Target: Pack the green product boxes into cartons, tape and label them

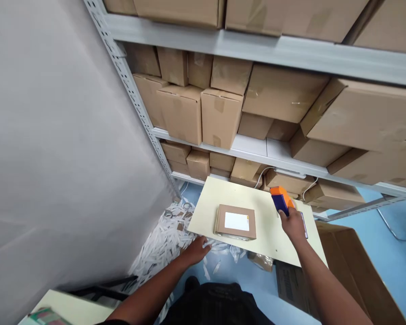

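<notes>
My right hand [293, 224] grips an orange and blue handheld scanner [280, 199], held above the right part of a small pale yellow table [270, 234]. A flat brown parcel [236, 222] with a white label lies on the table's middle, left of the scanner. My left hand [198, 249] rests at the table's near left edge, fingers curled against the rim, close to the parcel's left corner.
Grey metal shelving [257, 151] packed with cardboard boxes fills the wall ahead. White paper strips [162, 243] litter the blue floor to the left. An open cardboard box [352, 266] stands at the right. A grey panel [54, 135] closes off the left side.
</notes>
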Action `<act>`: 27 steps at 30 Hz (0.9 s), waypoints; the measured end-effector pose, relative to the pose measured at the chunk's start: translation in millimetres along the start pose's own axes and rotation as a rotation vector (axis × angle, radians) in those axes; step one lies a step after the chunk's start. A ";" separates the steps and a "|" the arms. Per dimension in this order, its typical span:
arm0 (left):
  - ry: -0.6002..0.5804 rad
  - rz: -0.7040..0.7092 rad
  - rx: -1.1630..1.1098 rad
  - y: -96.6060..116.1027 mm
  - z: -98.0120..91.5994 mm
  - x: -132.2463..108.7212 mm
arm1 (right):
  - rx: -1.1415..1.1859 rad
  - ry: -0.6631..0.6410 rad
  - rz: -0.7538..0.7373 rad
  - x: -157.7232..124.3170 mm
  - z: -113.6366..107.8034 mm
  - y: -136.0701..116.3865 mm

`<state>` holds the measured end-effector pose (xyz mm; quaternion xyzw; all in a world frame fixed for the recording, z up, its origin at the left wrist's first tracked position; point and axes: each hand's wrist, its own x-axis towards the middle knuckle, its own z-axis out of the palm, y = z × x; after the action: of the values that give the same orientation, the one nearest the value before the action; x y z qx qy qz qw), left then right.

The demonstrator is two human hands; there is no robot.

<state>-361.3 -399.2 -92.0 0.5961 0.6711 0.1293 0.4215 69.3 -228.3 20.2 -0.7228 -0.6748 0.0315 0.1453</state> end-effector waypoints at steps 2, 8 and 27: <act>-0.038 0.028 0.023 -10.9 -4.8 -7.3 | 0.015 0.077 -0.077 27.3 -27.2 -22.4; -0.052 0.008 0.076 -17.3 -17.5 -10.0 | -0.026 0.237 -0.257 141.1 -79.2 -70.3; 0.239 -0.361 -0.116 95.0 -43.1 90.5 | 0.459 -0.269 -0.154 93.7 2.3 -35.8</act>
<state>-320.8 -278.4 -38.7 0.4215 0.8035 0.1601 0.3887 42.3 -134.0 41.2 -0.6068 -0.7164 0.2681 0.2161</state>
